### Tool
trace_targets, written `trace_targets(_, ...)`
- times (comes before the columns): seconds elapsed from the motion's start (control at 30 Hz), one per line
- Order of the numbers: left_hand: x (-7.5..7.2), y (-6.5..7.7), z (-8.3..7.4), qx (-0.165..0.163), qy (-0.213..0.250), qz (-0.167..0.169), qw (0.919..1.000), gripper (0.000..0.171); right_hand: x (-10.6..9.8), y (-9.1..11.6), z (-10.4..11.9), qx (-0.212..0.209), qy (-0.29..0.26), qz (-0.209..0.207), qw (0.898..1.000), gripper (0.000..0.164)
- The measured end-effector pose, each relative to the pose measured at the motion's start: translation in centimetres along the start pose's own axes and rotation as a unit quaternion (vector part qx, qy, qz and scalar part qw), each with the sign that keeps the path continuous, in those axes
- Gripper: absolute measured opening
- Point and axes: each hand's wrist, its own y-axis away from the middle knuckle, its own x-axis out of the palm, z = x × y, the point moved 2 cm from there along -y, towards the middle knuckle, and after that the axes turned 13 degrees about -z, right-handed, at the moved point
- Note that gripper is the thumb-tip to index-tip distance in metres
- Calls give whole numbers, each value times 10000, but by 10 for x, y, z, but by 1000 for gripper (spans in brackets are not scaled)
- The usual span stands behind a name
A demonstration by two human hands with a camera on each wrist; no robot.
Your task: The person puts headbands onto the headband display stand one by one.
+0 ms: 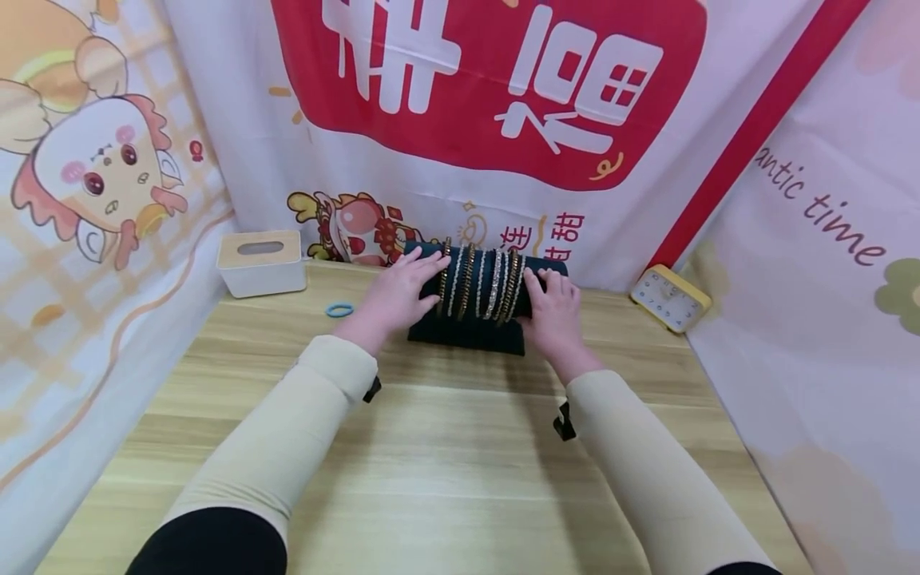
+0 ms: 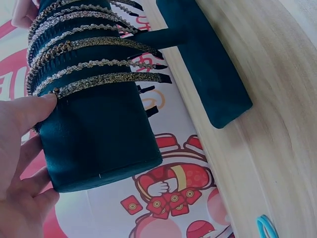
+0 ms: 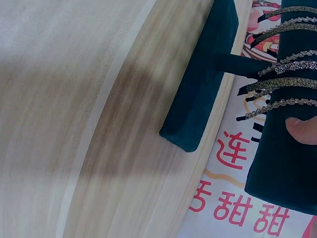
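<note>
A dark green velvet headband stand stands near the back of the table, its roll lying crosswise above a flat foot. Several glittery gold and silver headbands arch over the roll, side by side. My left hand holds the roll's left end; its thumb touches the outermost headband and the other fingers reach over the far side. At the opposite end my right hand holds the roll, thumb on the front just beside the outer beaded headband. Most of the right hand lies outside the right wrist view.
A light blue ring lies left of the stand on the wooden table. Farther left is a white tissue box with a wooden lid. A yellow clock sits at the back right. Printed cloths hang behind and on both sides.
</note>
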Motion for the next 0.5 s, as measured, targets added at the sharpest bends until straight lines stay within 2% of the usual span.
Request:
trace_targets(0.1,5,-1,-1,-75,77,56,9999,69,-1,2,-5,-13,73,27,10000,86)
trace_targets(0.23,10,-1,-2,-13,75,59,10000,69,-1,6,-8,-3,81,18,10000,86)
trace_targets(0.5,12,5,-2,61,-17,-1,10000,70,0,8,-4,-133,207,24,9997,84)
